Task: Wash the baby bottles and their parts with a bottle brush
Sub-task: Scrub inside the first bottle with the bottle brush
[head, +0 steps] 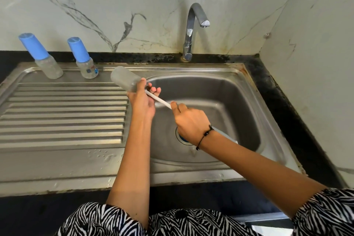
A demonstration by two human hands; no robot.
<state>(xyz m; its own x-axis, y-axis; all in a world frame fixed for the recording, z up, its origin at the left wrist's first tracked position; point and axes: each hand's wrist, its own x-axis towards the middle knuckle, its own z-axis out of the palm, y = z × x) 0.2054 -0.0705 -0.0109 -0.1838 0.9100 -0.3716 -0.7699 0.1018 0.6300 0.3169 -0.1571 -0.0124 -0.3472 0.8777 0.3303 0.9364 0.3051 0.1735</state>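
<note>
My left hand (142,99) grips an uncapped clear baby bottle (123,78) near its mouth, tilted with its base up and to the left, over the left rim of the sink basin. My right hand (191,122) holds the white handle of the bottle brush (159,99), which runs up into the bottle's mouth; the bristle end is hidden inside the bottle and behind my fingers. Two more baby bottles with blue caps stand at the back of the drainboard, one at the far left (41,56) and one beside it (83,58).
The steel sink basin (220,92) has a drain (181,137) with something blue in it, partly behind my right wrist. The tap (193,28) at the back runs no water. A ribbed drainboard (63,113) lies left. Black counter edges and marble walls surround the sink.
</note>
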